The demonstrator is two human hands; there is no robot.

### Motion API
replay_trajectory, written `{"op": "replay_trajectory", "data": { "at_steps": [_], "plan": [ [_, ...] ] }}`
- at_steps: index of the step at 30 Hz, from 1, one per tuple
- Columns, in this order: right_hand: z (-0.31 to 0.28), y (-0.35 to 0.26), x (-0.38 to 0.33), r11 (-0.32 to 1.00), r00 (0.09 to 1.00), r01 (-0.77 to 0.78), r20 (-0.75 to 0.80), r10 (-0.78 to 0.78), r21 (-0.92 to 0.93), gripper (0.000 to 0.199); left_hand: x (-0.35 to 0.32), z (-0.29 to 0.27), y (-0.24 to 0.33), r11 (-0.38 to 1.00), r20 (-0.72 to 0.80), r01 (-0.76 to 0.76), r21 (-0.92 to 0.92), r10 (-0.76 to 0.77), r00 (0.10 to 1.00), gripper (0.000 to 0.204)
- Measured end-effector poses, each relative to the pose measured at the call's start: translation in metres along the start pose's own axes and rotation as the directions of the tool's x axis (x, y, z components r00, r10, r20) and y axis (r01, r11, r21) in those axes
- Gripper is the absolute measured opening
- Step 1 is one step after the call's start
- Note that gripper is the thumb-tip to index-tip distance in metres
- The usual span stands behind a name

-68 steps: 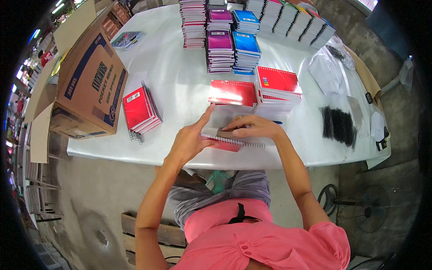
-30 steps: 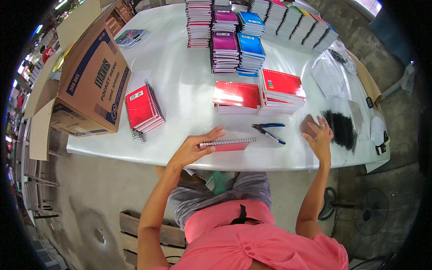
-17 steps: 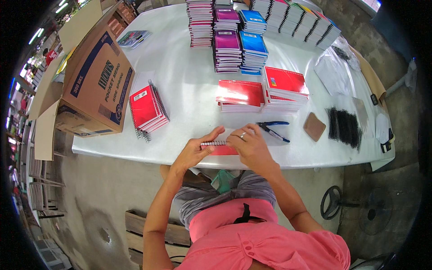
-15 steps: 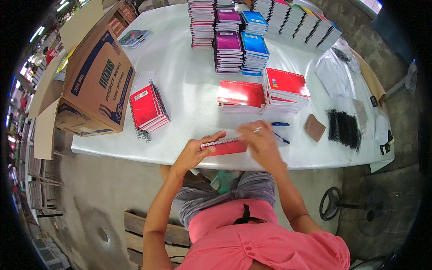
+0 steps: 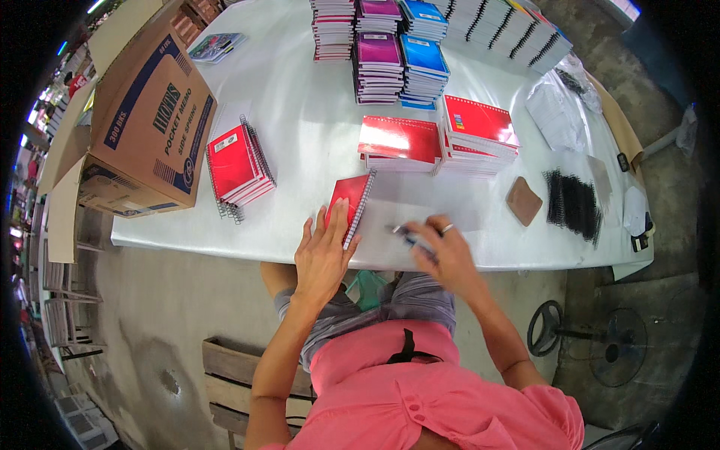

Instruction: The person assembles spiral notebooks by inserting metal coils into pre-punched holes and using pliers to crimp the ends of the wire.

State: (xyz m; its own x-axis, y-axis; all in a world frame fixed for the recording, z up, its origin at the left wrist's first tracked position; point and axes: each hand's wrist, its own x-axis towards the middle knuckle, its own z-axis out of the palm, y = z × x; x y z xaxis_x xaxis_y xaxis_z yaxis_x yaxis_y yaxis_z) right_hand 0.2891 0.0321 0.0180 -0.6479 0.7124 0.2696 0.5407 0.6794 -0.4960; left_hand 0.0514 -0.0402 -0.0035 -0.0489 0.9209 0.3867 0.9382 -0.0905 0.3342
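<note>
A small red spiral notebook [image 5: 349,201] lies on the white table [image 5: 307,127] near its front edge. My left hand [image 5: 322,251] rests flat on the notebook's lower part, fingers spread. My right hand [image 5: 439,251] is to the right, over the table edge, closed around blue-handled pliers [image 5: 409,237]; the hand is blurred by motion. A small brown pad [image 5: 523,200] and a pile of black spiral coils [image 5: 573,205] lie further right.
A stack of red notebooks [image 5: 234,163] sits at left beside a large cardboard box [image 5: 142,120]. Two red stacks [image 5: 435,139] lie ahead, with purple, blue and other stacks [image 5: 401,45] behind. A fan [image 5: 600,352] stands on the floor at right.
My right hand reached right to the brown pad, came back to the notebook, then took up the pliers. The notebook has turned from lying sideways to standing lengthwise under my left hand.
</note>
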Motion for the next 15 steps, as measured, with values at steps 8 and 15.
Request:
{"op": "replay_trajectory", "data": {
  "at_steps": [8,15],
  "plan": [
    [0.012,-0.037,0.012,0.988,0.985,0.151,-0.093,-0.148,0.033,0.043,0.003,-0.001,0.004,0.997,-0.007,0.067,0.039,-0.066,0.998,0.061],
    [0.009,-0.041,0.018,0.983,0.978,0.181,-0.109,-0.177,0.027,0.041,0.005,0.000,0.008,0.996,-0.029,0.085,0.035,-0.084,0.996,0.056]
  ]
}}
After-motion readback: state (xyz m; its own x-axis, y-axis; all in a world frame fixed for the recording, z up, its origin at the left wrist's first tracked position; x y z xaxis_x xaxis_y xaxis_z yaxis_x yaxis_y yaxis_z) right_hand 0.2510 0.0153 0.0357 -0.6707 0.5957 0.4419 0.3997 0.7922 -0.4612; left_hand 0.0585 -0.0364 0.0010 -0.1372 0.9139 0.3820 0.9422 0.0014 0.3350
